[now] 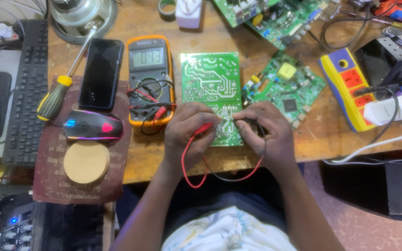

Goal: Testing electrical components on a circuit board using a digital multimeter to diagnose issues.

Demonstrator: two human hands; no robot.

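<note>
I am seeing the left hand (187, 132) pinching the red probe (204, 128) and the right hand (268, 132) pinching the black probe (243, 122), both tips pressing on the green board (210, 79), which is lying on the tabletop (322, 135) just beside the multimeter (149, 76). Red and black leads (219, 176) are looping below the tabletop edge. A mouse (92, 125) is sitting well left.
</note>
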